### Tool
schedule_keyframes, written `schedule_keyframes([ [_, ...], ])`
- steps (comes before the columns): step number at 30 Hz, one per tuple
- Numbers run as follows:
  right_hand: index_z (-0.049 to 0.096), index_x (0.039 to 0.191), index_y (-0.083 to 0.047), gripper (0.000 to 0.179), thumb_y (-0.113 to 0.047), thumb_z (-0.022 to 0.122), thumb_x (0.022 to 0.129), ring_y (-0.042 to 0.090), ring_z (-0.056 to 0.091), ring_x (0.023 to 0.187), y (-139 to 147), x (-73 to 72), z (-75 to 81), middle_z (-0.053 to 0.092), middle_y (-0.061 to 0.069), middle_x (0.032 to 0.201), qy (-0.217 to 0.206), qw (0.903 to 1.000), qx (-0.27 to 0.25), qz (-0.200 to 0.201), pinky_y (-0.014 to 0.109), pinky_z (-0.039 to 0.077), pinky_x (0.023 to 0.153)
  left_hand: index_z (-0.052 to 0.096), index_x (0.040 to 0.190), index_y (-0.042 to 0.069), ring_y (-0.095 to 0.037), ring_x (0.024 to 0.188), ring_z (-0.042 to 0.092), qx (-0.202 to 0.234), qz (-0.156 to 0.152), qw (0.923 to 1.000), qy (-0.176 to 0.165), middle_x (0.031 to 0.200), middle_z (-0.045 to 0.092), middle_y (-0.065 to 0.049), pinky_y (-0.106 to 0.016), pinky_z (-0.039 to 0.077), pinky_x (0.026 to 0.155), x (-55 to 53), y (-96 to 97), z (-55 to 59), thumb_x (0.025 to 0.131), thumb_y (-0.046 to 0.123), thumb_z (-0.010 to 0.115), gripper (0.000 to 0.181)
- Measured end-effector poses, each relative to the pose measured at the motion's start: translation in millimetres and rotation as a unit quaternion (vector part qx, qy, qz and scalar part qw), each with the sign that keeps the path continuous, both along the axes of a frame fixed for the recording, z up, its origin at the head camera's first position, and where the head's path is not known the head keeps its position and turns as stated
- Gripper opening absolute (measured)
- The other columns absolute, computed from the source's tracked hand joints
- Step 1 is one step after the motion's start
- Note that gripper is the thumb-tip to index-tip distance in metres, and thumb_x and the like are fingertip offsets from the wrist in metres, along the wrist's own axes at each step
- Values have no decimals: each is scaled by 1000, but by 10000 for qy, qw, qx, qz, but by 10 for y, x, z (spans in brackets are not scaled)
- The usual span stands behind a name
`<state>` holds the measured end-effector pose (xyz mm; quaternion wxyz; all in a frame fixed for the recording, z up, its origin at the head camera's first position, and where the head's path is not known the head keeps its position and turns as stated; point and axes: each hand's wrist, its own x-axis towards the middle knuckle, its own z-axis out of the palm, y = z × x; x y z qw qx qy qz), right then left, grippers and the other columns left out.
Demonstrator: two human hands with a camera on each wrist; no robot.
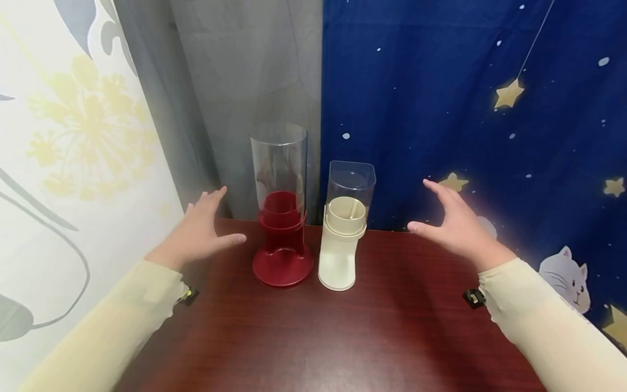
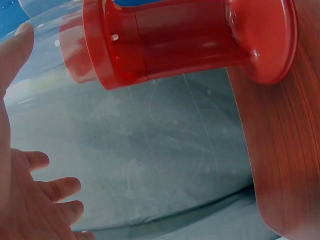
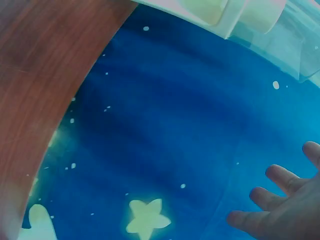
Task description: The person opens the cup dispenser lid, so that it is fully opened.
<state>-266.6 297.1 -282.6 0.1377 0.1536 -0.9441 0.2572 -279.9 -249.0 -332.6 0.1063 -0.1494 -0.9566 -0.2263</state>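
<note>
Two cup dispensers stand upright side by side on the table. On the left is a red dispenser (image 1: 282, 267) with a tall clear tube (image 1: 279, 163) on top. Beside it stands a shorter cream-white dispenser (image 1: 338, 267) under a clear, squarish sleeve (image 1: 351, 177). My left hand (image 1: 201, 228) hovers to the left of the red one, thumb toward it, fingers spread and holding nothing. Out to the right of the cream dispenser, my right hand (image 1: 458, 226) is raised with relaxed fingers and an empty palm. In the left wrist view the red dispenser (image 2: 190, 40) lies beyond the thumb.
The dark red-brown wooden table (image 1: 303, 337) ends just behind the dispensers. A grey curtain (image 1: 245, 71) and a blue star-patterned curtain (image 1: 441, 71) hang behind it. At left is a white patterned curtain (image 1: 88, 163). Small dark devices sit at both wrists.
</note>
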Motion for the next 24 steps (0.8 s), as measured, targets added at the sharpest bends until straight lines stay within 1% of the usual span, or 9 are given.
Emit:
schedule_keyframes([
  [4,23,169,-21,106,-46,85,87,48,27,156,-108,-38,120,25,21,172,-29,10000,-48,82,76,27,118,7,171,15,-49,161,4,298,3,9994,-181,175,18,-20,-71,9,126,-27,65,16,86,58,81,121],
  [8,24,169,-21,104,-44,85,88,47,29,155,-232,-68,244,28,20,171,43,9996,-165,204,74,27,119,5,171,18,-45,162,5,461,41,9985,-285,176,16,-17,-71,17,125,-66,130,22,84,61,82,124],
  [11,26,169,-22,102,-43,85,88,46,31,155,-336,-85,326,31,21,169,36,9991,-294,297,73,28,119,6,171,19,-44,162,11,560,65,9980,-299,176,16,-15,-71,28,121,-97,189,25,82,61,84,126],
  [15,25,169,-24,101,-42,84,88,44,29,156,-465,-109,408,31,19,170,-34,9983,-415,409,72,27,121,7,171,18,-45,159,21,713,36,9969,-325,175,19,-17,-70,34,118,-133,286,37,79,60,87,129],
  [19,24,169,-26,101,-44,83,89,41,29,157,-581,-141,462,31,17,170,-41,9978,-482,446,71,26,122,8,171,18,-43,158,26,898,22,9951,-408,175,20,-16,-69,37,116,-171,363,27,77,58,89,130],
  [24,24,169,-28,101,-47,82,89,38,26,159,-742,-197,518,30,13,172,-83,9964,-656,536,70,24,123,9,171,16,-43,158,27,1052,-51,9935,-442,174,21,-16,-69,37,117,-241,422,-36,78,53,90,129],
])
